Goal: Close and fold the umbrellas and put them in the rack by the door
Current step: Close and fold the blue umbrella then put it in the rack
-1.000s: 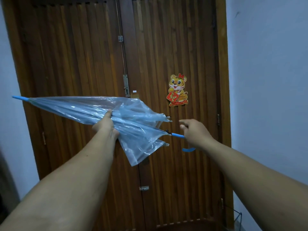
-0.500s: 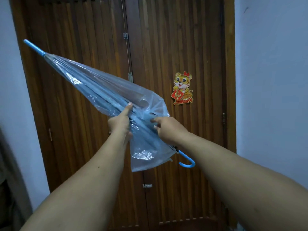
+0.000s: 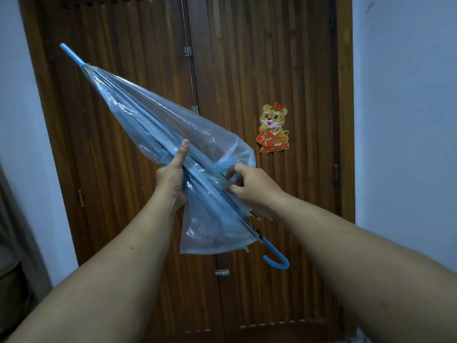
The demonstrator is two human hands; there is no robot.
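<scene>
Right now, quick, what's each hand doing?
Left hand: grips the closed clear umbrella around its middle.
Right hand: pinches the umbrella's loose plastic.

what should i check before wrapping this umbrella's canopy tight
1. Canopy collapsed: ok, the clear umbrella is closed.
2. Left hand grips the bundle: ok.
3. Right hand pinches the plastic: ok.
4. Folds lie flat: not ok, loose plastic billows near the blue crook handle.
5. Tie strap found: cannot tell.
6. Rack within reach: cannot tell, none in view before the wooden door.
</scene>
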